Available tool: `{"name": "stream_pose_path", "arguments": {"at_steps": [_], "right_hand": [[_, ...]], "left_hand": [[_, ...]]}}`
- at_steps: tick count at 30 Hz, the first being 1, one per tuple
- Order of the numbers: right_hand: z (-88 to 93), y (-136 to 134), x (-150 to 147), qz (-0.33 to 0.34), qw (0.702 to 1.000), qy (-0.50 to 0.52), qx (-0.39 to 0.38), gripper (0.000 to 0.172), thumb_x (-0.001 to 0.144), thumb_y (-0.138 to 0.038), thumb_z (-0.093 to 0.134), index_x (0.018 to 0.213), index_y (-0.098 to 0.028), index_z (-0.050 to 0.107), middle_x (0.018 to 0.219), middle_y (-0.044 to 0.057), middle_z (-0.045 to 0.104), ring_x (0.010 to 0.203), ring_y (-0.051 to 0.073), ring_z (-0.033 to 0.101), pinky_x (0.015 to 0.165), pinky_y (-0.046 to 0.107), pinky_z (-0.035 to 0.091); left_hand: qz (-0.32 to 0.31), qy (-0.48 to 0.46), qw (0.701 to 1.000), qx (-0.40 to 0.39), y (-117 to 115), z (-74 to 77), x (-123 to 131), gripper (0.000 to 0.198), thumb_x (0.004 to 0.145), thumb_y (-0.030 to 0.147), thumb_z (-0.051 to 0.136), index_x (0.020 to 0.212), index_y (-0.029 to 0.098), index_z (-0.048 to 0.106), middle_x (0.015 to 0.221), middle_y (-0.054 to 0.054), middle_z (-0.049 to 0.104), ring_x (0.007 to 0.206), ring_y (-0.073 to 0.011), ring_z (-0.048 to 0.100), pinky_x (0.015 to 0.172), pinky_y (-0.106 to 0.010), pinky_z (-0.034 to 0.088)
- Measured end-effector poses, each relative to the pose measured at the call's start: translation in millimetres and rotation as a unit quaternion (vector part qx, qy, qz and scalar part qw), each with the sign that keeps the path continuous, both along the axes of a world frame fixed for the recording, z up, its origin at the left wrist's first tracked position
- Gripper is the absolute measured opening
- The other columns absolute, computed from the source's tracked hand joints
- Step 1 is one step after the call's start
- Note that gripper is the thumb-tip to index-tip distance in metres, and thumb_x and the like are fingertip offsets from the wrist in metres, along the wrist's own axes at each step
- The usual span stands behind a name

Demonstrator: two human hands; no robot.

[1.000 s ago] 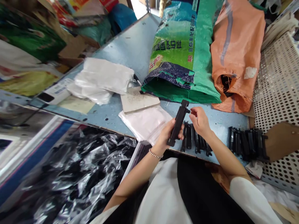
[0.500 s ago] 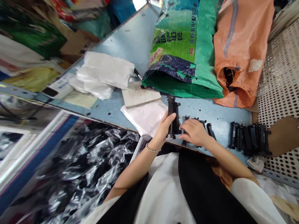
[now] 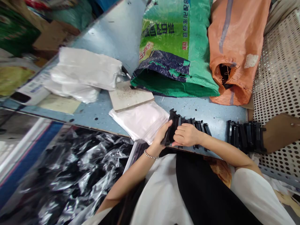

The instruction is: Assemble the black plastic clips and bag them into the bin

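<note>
A long black plastic part (image 3: 170, 132) with a notched, clip-like end is held in my left hand (image 3: 162, 135), whose thumb lies along its side. It leans over the table edge. Close against it, my right hand (image 3: 187, 135) is closed, with curled fingers and thumb on black plastic; whether this is the same part or a neighbouring one is hidden by the fingers. Just beyond and to the right of that hand stands a row of similar black parts (image 3: 202, 126). A second group of black parts (image 3: 245, 136) stands further right.
White plastic bags (image 3: 140, 120) lie left of my hands, partly under a flat grey slab (image 3: 131, 96). Another bag stack (image 3: 86, 68) is further left. A green woven sack (image 3: 199, 72) and an orange sack (image 3: 234, 40) lie behind. Below left are many black pieces in clear film (image 3: 77, 175).
My left hand has lowered and tilted the black part toward the right-hand row. My right hand has moved left and its fingers have closed. The view has shifted slightly right.
</note>
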State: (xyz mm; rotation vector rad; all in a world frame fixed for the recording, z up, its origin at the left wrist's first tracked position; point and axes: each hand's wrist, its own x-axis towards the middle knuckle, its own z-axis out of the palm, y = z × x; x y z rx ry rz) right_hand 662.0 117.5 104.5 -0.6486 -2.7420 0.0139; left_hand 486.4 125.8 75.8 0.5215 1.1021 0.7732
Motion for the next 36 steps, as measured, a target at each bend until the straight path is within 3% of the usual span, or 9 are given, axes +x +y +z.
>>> {"name": "stream_pose_path", "arguments": {"at_steps": [4, 8, 12, 15, 18, 23, 26, 31, 36], "right_hand": [[-12.2, 72.7, 33.3, -0.219, 0.965, 0.001, -0.146, 0.053, 0.11, -0.047, 0.027, 0.098, -0.02, 0.071, 0.093, 0.009, 0.071, 0.09, 0.021, 0.062, 0.082, 0.033, 0.045], [-15.1, 178.0, 84.0, -0.577, 0.793, 0.053, -0.189, 0.044, 0.106, -0.035, 0.036, 0.129, -0.009, 0.064, 0.124, 0.023, 0.069, 0.125, 0.033, 0.057, 0.111, 0.051, 0.039], [-8.6, 223.7, 115.5, -0.622, 0.738, 0.121, -0.231, 0.042, 0.103, -0.022, 0.037, 0.136, -0.009, 0.059, 0.132, 0.021, 0.067, 0.136, 0.031, 0.051, 0.123, 0.057, 0.021], [-4.9, 196.4, 121.4, -0.609, 0.739, 0.155, -0.242, 0.043, 0.101, -0.027, 0.04, 0.136, -0.011, 0.059, 0.129, 0.019, 0.07, 0.135, 0.029, 0.054, 0.123, 0.055, 0.027], [-3.7, 127.9, 110.4, -0.553, 0.729, 0.231, -0.331, 0.047, 0.104, -0.042, 0.034, 0.134, -0.016, 0.059, 0.113, 0.013, 0.077, 0.112, 0.025, 0.07, 0.102, 0.046, 0.054], [0.6, 6.4, 57.1, -0.248, 0.526, 0.41, -0.703, 0.064, 0.093, -0.073, 0.045, 0.113, -0.018, 0.068, 0.095, 0.011, 0.078, 0.085, 0.026, 0.075, 0.077, 0.042, 0.062], [12.1, -20.6, 37.4, -0.278, 0.63, 0.368, -0.625, 0.063, 0.096, -0.075, 0.039, 0.099, -0.02, 0.07, 0.086, 0.008, 0.074, 0.083, 0.024, 0.071, 0.078, 0.041, 0.058], [38.2, -0.1, 47.4, -0.348, 0.903, 0.207, -0.142, 0.046, 0.101, -0.063, 0.044, 0.106, -0.022, 0.066, 0.103, 0.011, 0.068, 0.099, 0.027, 0.059, 0.09, 0.045, 0.048], [41.7, 22.8, 51.0, -0.17, 0.983, 0.045, 0.046, 0.033, 0.104, -0.051, 0.048, 0.099, -0.024, 0.067, 0.089, 0.007, 0.065, 0.084, 0.023, 0.053, 0.074, 0.039, 0.039]], "left_hand": [[-0.067, 0.161, 0.964, 0.199, -2.5, -18.4, -1.1, 0.04, 0.094, 0.046, 0.052, 0.12, 0.017, 0.066, 0.116, -0.01, 0.073, 0.118, -0.0272, 0.065, 0.104, -0.042, 0.053], [-0.174, 0.361, 0.844, 0.355, -10.3, -32.2, 8.3, 0.04, 0.099, 0.036, 0.05, 0.129, 0.013, 0.063, 0.127, -0.018, 0.065, 0.12, -0.033, 0.063, 0.108, -0.054, 0.049], [-0.17, 0.458, 0.746, 0.453, -15.4, -38.9, 11.9, 0.043, 0.098, 0.029, 0.053, 0.138, 0.013, 0.056, 0.132, -0.021, 0.059, 0.124, -0.0343, 0.059, 0.106, -0.055, 0.051], [-0.146, 0.431, 0.741, 0.493, -10.8, -36.8, 2.2, 0.044, 0.099, 0.028, 0.054, 0.141, 0.017, 0.054, 0.131, -0.018, 0.06, 0.126, -0.0313, 0.058, 0.11, -0.055, 0.049], [-0.117, 0.328, 0.815, 0.463, 1.6, -29.1, -2.2, 0.041, 0.1, 0.034, 0.052, 0.139, 0.02, 0.057, 0.132, -0.015, 0.06, 0.124, -0.0278, 0.059, 0.107, -0.05, 0.052], [-0.131, 0.019, 0.942, 0.309, 16.1, -5.2, 25.0, 0.063, 0.097, 0.063, 0.048, 0.144, 0.021, 0.051, 0.131, -0.014, 0.063, 0.108, -0.0251, 0.068, 0.091, -0.043, 0.06], [-0.116, -0.026, 0.963, 0.244, 10.1, 13.6, 36.5, 0.065, 0.097, 0.067, 0.043, 0.141, 0.02, 0.05, 0.119, -0.011, 0.067, 0.1, -0.0243, 0.069, 0.086, -0.04, 0.06], [-0.077, 0.06, 0.946, 0.31, -11.5, 39.4, 22.7, 0.072, 0.097, 0.061, 0.054, 0.153, 0.023, 0.029, 0.121, -0.009, 0.061, 0.099, -0.0211, 0.064, 0.092, -0.037, 0.055], [-0.112, 0.045, 0.953, 0.278, -28.8, 53.7, 6.9, 0.064, 0.099, 0.06, 0.049, 0.149, 0.025, 0.031, 0.117, -0.008, 0.059, 0.084, -0.0169, 0.061, 0.079, -0.033, 0.055]]}}
